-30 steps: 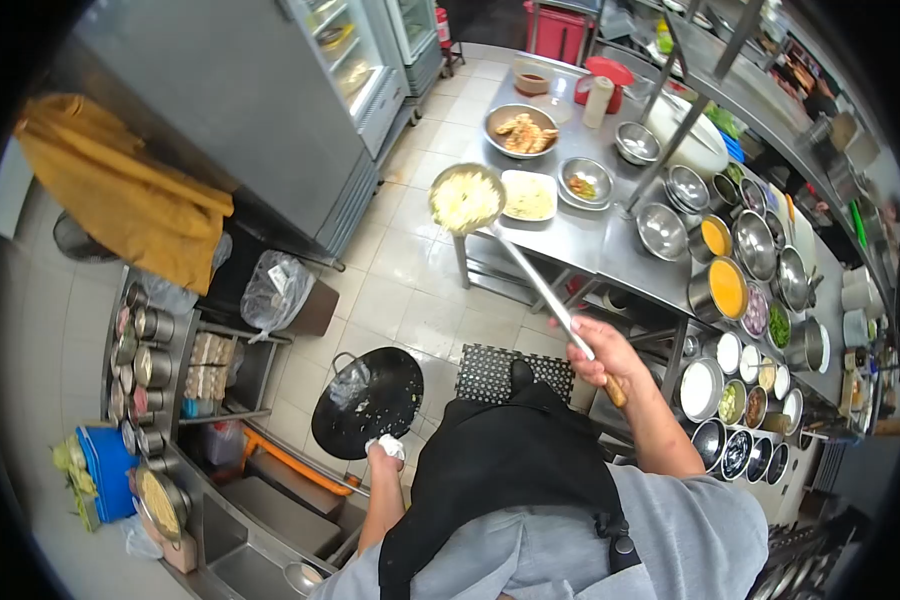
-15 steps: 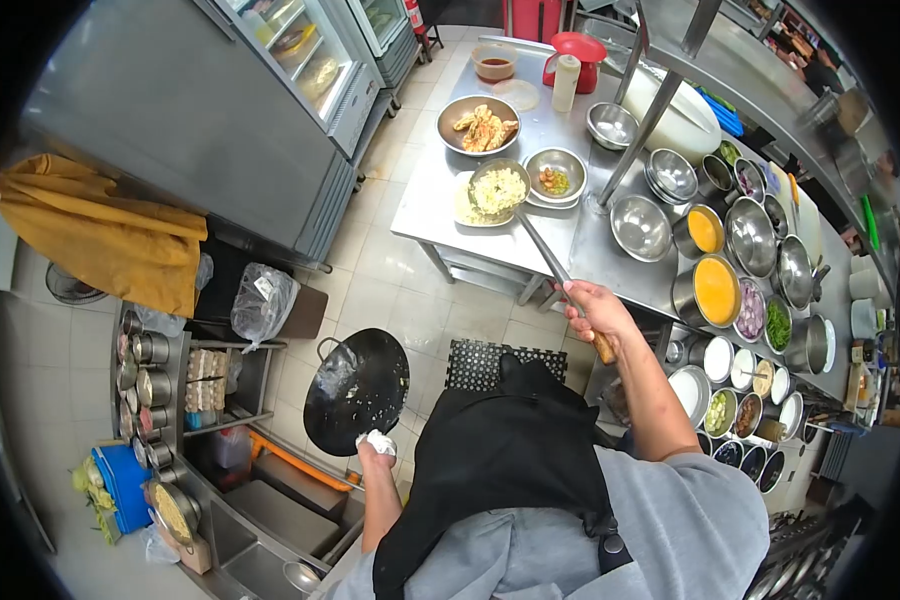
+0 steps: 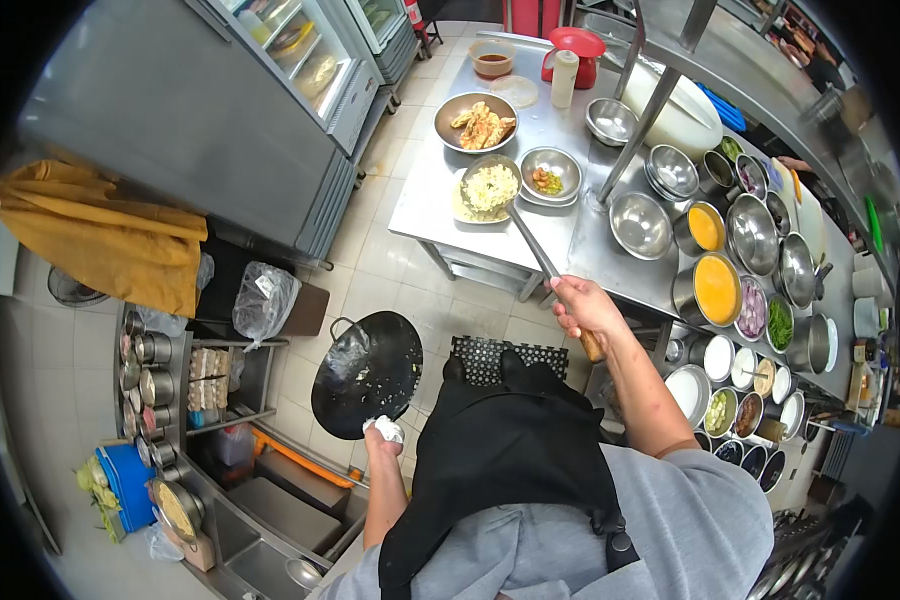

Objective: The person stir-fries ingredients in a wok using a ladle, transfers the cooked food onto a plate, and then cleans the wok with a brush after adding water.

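Observation:
My right hand [image 3: 587, 308] is closed round the wooden-ended handle of a long metal ladle [image 3: 536, 244]. Pale chopped food [image 3: 492, 187] fills the ladle's bowl, which is over a white tray [image 3: 463, 212] at the steel table's near left edge. My left hand [image 3: 382, 440] grips the rim or handle of a black wok [image 3: 367, 375] through a white cloth [image 3: 390, 430]. Bits of food cling inside the tilted wok, held low over the floor. Beside the ladle sits a steel bowl [image 3: 562, 163] with red and green pieces; behind it is a bowl of browned meat [image 3: 482, 125].
Steel bowls and orange-filled pots [image 3: 718, 289] crowd the table's right side under a steel shelf. A red scale [image 3: 573, 42] stands at the back. Left are a fridge [image 3: 160, 110], a bagged bin [image 3: 265, 300] and a sink counter [image 3: 260, 560]. A black mat [image 3: 478, 365] lies on the floor.
The ladle has come from beyond the table's edge to over the white tray, my right hand with it. The wok has shifted slightly in my left hand. The view has moved.

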`<state>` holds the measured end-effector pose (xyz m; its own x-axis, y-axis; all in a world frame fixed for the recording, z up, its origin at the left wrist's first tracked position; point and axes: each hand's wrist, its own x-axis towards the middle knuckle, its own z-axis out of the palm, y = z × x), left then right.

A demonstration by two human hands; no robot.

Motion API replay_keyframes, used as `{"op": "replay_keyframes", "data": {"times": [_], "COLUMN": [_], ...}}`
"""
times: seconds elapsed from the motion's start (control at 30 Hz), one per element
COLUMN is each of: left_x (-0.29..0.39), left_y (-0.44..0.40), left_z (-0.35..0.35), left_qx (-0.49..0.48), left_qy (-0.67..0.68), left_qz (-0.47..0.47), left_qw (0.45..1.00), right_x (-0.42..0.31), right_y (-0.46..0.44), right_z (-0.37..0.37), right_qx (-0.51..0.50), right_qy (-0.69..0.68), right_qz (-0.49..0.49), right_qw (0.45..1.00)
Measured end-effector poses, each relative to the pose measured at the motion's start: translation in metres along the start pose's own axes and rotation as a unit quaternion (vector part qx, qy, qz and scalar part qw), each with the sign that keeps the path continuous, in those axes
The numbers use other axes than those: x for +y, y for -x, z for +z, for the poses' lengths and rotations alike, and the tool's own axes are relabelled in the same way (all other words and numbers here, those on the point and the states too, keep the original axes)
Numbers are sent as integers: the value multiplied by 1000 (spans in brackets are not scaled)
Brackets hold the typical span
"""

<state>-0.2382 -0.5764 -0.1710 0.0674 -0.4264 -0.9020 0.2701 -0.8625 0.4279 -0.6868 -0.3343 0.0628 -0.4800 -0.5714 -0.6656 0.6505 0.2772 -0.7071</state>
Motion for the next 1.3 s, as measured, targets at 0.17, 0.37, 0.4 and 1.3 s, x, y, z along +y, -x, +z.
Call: {"op": "replay_keyframes", "data": {"times": [0.17, 0.37, 0.4, 1.3], "left_x": [13, 39, 44, 164], "left_y": [-7, -14, -18, -6], "left_z": [4, 13, 13, 44], "left_qx": [-12, -26, -28, -133], "left_qy": [-12, -56, -60, -140], "left_qz": [-29, -29, -32, 53], "left_qw": [999, 998, 997, 980], "right_x": [14, 70, 74, 142], "right_y": [13, -7, -6, -21], "right_z": [35, 87, 99, 138], "right_qx": [72, 320, 323, 385], "right_qy": [83, 333, 318, 324], "right_qz": [-71, -293, -234, -361], "right_qw": [991, 838, 860, 785]}}
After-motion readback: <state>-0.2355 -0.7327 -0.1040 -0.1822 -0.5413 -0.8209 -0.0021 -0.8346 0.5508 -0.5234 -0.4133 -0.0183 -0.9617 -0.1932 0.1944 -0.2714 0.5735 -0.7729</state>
